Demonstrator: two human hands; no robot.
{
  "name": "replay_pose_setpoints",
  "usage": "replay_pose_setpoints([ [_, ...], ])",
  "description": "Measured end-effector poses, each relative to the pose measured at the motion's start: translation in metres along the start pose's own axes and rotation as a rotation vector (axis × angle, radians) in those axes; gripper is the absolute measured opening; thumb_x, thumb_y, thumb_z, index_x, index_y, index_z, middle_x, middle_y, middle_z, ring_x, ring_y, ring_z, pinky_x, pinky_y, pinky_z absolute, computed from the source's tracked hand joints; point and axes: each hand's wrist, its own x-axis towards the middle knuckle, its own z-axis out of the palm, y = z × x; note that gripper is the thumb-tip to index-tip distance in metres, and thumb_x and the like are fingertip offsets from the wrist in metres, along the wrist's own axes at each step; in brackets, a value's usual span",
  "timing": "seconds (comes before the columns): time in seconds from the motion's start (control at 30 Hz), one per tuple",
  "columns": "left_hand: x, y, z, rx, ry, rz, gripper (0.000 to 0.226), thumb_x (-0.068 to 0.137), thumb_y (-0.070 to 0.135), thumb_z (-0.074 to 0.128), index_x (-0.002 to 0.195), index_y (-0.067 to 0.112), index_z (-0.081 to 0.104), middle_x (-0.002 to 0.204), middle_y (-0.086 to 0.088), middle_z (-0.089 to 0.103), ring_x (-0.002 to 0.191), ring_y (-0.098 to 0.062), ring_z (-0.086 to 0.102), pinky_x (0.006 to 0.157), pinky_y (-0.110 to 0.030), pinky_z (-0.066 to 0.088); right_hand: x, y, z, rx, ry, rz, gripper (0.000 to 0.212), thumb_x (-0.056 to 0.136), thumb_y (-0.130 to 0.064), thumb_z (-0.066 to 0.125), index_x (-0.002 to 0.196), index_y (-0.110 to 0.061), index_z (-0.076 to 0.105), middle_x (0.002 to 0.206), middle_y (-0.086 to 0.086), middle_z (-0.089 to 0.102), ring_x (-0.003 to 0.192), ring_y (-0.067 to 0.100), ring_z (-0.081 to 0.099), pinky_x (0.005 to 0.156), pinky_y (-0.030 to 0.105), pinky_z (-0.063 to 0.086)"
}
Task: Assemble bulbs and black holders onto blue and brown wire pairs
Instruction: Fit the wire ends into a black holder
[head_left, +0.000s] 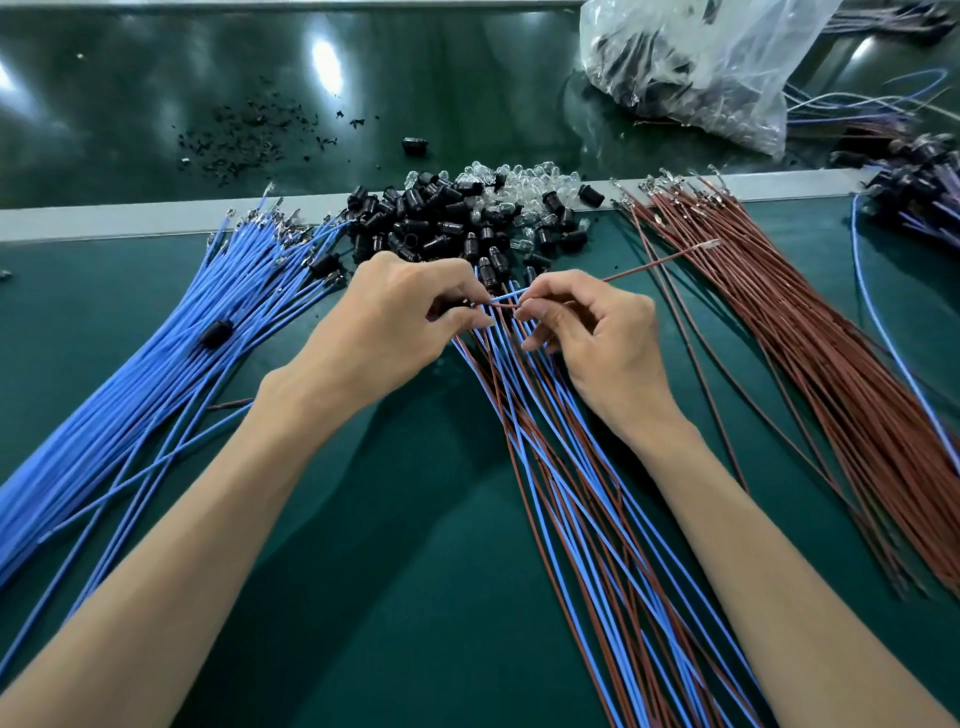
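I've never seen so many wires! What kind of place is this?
Probably a factory assembly bench: big bundles of blue wires and brown wires, a heap of black holders and clear bulbs, all on a green work mat.

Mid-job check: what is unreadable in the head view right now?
All in the head view:
1. What else the left hand holds besides the blue wire that it pinches: its own curled fingers cover that.
2. The terminal on the brown wire that the right hand pinches: too small to read.
3. The plastic bag contents: dark shapes blurred by crumpled film.
4. The wired pile: cut off by the right edge.
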Motion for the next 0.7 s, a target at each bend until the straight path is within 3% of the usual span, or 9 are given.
replay_pose_setpoints([
  [0.13,0.0000,-0.0002,0.0011,-0.010,-0.002,0.017,0.015,0.080,0.022,0.075,0.087,0.008,0.072,0.068,-0.004,0.070,0.060,-0.026,0.061,0.065,-0.040,0.049,0.0013,0.0000,0.0008,0.073,-0.004,0.104,0.025,0.088,-0.005,0.066,0.078,-0.028,0.066,0.078,-0.012,0.064,0.057,0.004,0.067,0.054,0.014,0.047],
  [0.23,0.0001,0.0007,0.0024,-0.022,-0.026,0.029,0.016,0.081,0.022,0.075,0.087,0.008,0.069,0.069,-0.004,0.070,0.063,-0.025,0.062,0.066,-0.041,0.050,0.0027,-0.0003,0.0020,0.101,0.023,0.100,0.021,0.083,-0.006,0.071,0.082,-0.027,0.067,0.096,-0.009,0.053,0.071,-0.001,0.063,0.070,0.018,0.053],
  [0.33,-0.0004,0.0020,0.0042,-0.025,-0.052,0.033,0.017,0.081,0.023,0.075,0.092,0.010,0.070,0.072,-0.003,0.070,0.066,-0.023,0.063,0.068,-0.041,0.050,0.0018,-0.0021,0.0026,0.048,0.032,0.048,0.017,0.081,-0.006,0.073,0.089,-0.020,0.070,0.096,-0.008,0.051,0.081,-0.001,0.057,0.080,0.024,0.052],
  [0.47,0.0002,0.0018,0.0031,-0.036,-0.044,0.033,0.016,0.080,0.022,0.076,0.088,0.010,0.072,0.068,-0.004,0.070,0.062,-0.023,0.062,0.066,-0.038,0.047,0.0002,-0.0010,0.0040,-0.125,0.053,-0.056,0.004,0.086,-0.005,0.067,0.086,-0.005,0.072,0.095,-0.002,0.051,0.081,0.003,0.054,0.077,0.018,0.048],
  [0.57,0.0005,0.0045,0.0027,-0.033,-0.047,0.053,0.013,0.079,0.021,0.077,0.082,0.009,0.074,0.063,-0.004,0.069,0.055,-0.024,0.057,0.060,-0.034,0.045,-0.0008,0.0013,0.0059,-0.278,0.049,-0.169,0.008,0.091,-0.001,0.061,0.085,0.001,0.066,0.096,0.004,0.049,0.075,0.001,0.046,0.072,0.008,0.040],
  [0.7,-0.0002,0.0086,0.0040,-0.014,-0.060,0.065,0.009,0.078,0.017,0.078,0.084,0.010,0.075,0.061,-0.005,0.067,0.054,-0.022,0.050,0.059,-0.035,0.044,-0.0025,0.0024,0.0082,-0.326,0.006,-0.220,0.007,0.090,0.002,0.059,0.086,0.003,0.065,0.096,0.003,0.048,0.081,0.004,0.046,0.073,0.011,0.040],
])
